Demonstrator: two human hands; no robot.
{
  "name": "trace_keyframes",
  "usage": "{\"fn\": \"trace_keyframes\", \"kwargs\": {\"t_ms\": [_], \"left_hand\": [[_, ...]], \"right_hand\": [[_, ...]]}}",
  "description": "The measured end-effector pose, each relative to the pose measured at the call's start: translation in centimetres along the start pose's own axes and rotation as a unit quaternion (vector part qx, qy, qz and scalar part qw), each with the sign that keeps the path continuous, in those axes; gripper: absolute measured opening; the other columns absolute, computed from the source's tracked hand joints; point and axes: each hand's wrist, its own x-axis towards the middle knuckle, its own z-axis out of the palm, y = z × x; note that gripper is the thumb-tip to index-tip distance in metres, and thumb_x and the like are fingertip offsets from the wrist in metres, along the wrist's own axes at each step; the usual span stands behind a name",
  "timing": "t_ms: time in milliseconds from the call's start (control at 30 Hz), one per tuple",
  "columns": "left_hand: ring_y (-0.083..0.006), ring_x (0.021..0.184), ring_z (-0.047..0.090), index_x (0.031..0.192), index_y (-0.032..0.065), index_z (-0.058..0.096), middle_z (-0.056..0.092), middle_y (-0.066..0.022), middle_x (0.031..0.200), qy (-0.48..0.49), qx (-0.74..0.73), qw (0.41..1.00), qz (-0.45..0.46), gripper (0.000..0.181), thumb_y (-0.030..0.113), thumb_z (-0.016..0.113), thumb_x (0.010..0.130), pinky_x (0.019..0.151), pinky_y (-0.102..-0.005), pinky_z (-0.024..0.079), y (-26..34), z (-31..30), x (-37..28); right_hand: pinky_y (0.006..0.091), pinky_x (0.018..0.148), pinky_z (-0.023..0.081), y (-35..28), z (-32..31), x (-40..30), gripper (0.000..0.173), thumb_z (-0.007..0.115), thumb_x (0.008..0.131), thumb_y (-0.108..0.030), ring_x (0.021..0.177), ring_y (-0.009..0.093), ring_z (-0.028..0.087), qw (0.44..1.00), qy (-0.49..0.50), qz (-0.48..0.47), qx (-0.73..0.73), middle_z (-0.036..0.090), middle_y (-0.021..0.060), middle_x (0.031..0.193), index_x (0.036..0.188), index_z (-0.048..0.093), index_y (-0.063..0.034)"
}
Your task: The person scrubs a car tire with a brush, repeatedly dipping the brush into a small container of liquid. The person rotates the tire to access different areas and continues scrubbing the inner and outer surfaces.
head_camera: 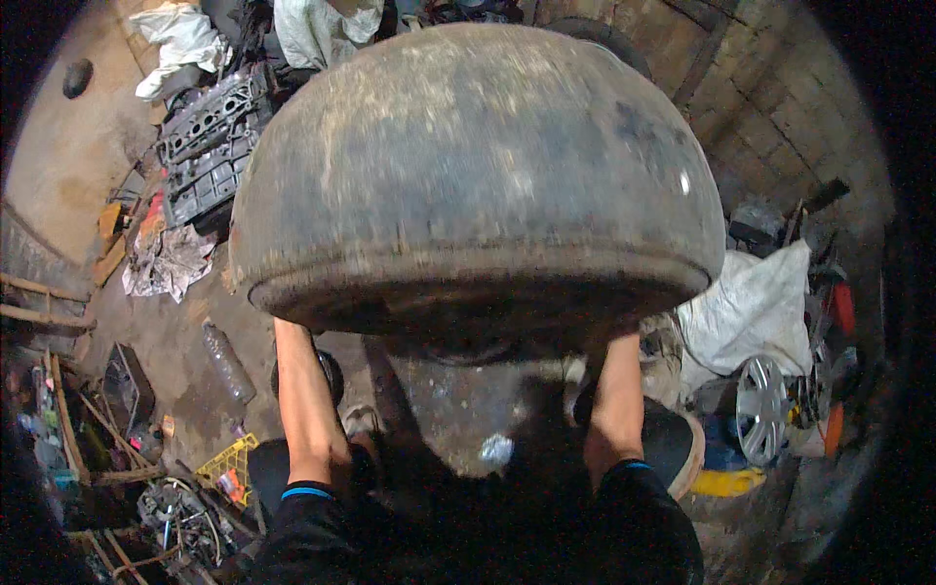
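A large rounded grey object point(468, 153), scuffed and streaked with blur, fills the middle of the view close to the camera. It may be a worn tyre or a tank; the picture does not settle which. A raised edge runs round its near lower side, and the underside below that is dark. My left forearm point(311, 398) and my right forearm point(618, 395) reach up beneath it on either side. Both hands are hidden behind it, though it appears held up between them. Below the object, the floor point(468, 398) shows between my arms, with a small crumpled shiny scrap point(497, 448) on it.
An engine block point(208, 153) lies at upper left near a white sack point(179, 44). A clear plastic bottle point(228, 362) and yellow crate point(230, 464) are on my left. Right of me are another white sack point(753, 314) and a silver wheel cover point(762, 411). Brickwork point(782, 95) shows at upper right.
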Motion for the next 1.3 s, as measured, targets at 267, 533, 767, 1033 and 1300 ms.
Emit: {"fn": "trace_keyframes", "kwargs": {"t_ms": [267, 533, 767, 1033, 1300], "left_hand": [[-0.0258, 0.118, 0.051, 0.135, 0.0076, 0.049, 0.054, -0.0089, 0.132, -0.012, 0.02, 1.0, -0.014, 0.062, 0.054, 0.045, 0.094, 0.101, -0.0386, 0.038, -1.9, -5.5, -10.5], [-0.026, 0.119, 0.051, 0.136, 0.0075, 0.049, 0.054, -0.0092, 0.133, -0.009, 0.02, 0.996, -0.085, 0.064, 0.055, 0.046, 0.094, 0.102, -0.0388, 0.038, -11.7, -11.8, -15.4], [-0.0262, 0.119, 0.051, 0.137, 0.0075, 0.048, 0.054, -0.0094, 0.133, -0.026, 0.03, 0.987, -0.154, 0.065, 0.056, 0.046, 0.093, 0.102, -0.039, 0.038, -17.9, -13.3, -14.2], [-0.0264, 0.12, 0.051, 0.138, 0.0074, 0.048, 0.053, -0.0096, 0.134, -0.008, 0.019, 0.988, -0.153, 0.067, 0.057, 0.046, 0.093, 0.103, -0.0392, 0.038, -20.3, -15.5, -14.3], [-0.0276, 0.125, 0.047, 0.143, 0.0072, 0.043, 0.049, -0.0104, 0.14, -0.022, 0.083, 0.988, -0.13, 0.078, 0.063, 0.049, 0.089, 0.106, -0.0411, 0.034, -19.2, -10.4, -13.0]], "right_hand": [[0.0395, 0.089, 0.048, 1.3, -6.2, -8.6, 0.064, 0.057, 0.088, -0.053, 0.106, 0.026, 0.059, 1.0, -0.009, -0.009, 0.004, 0.065, 0.013, 0.114, 0.123, 0.061, -0.0001], [0.0394, 0.088, 0.048, 9.4, -8.2, -10.7, 0.063, 0.057, 0.088, -0.053, 0.105, 0.026, 0.06, 0.999, -0.019, 0.044, -0.008, 0.065, 0.0128, 0.113, 0.123, 0.061, -0.0002], [0.0394, 0.088, 0.049, 15.0, -11.9, -11.1, 0.063, 0.058, 0.088, -0.053, 0.104, 0.025, 0.06, 0.995, 0.018, 0.097, -0.027, 0.066, 0.0126, 0.112, 0.123, 0.061, -0.0003], [0.0394, 0.087, 0.049, 14.3, -11.0, -9.1, 0.062, 0.058, 0.088, -0.052, 0.103, 0.025, 0.061, 0.995, -0.007, 0.092, -0.049, 0.066, 0.0123, 0.112, 0.122, 0.062, -0.0004], [0.0394, 0.087, 0.05, 21.4, -10.9, -11.9, 0.061, 0.058, 0.088, -0.052, 0.103, 0.025, 0.061, 0.988, -0.014, 0.141, -0.054, 0.067, 0.012, 0.111, 0.122, 0.062, -0.0005]]}}
